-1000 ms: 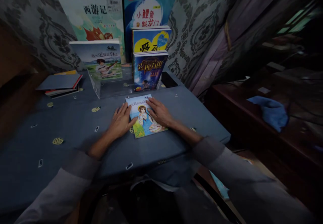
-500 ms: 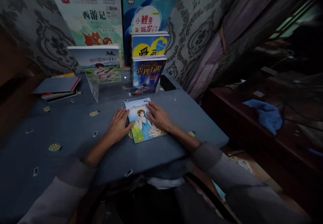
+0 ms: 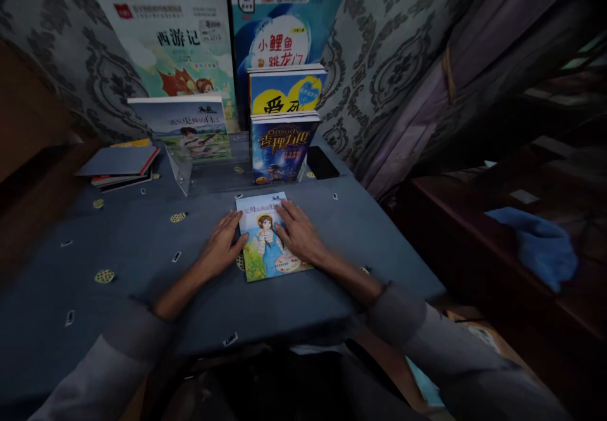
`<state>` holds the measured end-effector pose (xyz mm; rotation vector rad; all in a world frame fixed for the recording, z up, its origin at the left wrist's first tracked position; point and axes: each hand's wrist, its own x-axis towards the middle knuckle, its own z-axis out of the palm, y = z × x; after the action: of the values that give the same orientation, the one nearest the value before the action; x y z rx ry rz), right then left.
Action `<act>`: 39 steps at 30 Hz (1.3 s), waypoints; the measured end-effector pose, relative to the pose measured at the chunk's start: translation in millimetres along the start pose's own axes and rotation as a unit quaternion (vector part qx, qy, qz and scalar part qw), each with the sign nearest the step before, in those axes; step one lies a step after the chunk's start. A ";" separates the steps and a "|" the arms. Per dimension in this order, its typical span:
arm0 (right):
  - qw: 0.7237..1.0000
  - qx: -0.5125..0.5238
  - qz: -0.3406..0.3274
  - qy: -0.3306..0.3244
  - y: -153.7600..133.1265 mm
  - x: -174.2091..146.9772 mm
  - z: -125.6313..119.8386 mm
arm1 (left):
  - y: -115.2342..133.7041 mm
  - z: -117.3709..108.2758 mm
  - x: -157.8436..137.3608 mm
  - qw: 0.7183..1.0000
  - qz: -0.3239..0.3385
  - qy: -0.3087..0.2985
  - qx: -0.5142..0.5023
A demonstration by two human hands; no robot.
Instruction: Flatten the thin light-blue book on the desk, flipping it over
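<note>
A thin picture book with a girl in blue overalls on its cover lies flat on the table. My left hand rests along the book's left edge, fingers stretched out and thumb apart, the tips touching that edge. Across the upper right of the cover lies my right hand, its fingers extended flat and hiding part of the title. Neither hand wraps around anything. Just beyond the book, a dark blue book stands upright in a clear acrylic rack.
Several books stand behind, including a tall pale-green book, a teal book and a landscape-covered book. A stack of books lies at left. A black phone sits right of the rack. Blue cloth lies far right.
The camera view has shifted slightly, so the scene sits a little lower in the picture. Both hands keep nearly the same place on the book, which stays flat.
</note>
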<state>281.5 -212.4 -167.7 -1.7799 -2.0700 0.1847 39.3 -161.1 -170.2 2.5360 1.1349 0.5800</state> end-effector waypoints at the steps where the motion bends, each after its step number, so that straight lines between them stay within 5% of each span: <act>1: 1.000 -0.001 0.003 -0.004 -1.0 -0.2 -1.0 | 0.9 0.9 -0.8 1.000 -0.002 0.000 0.005; 16: 0.993 0.094 -0.073 -0.006 34.0 3.6 -9.3 | 16.2 -1.0 18.2 0.993 -0.015 0.016 0.115; 39: 0.993 0.088 -0.081 0.003 32.4 -1.8 -8.0 | 18.9 -10.5 30.4 0.992 0.029 0.009 0.122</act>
<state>314.5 -209.6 -172.2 -1.5004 -2.1112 0.3045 64.8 -149.0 -145.7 2.7833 1.2081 0.5056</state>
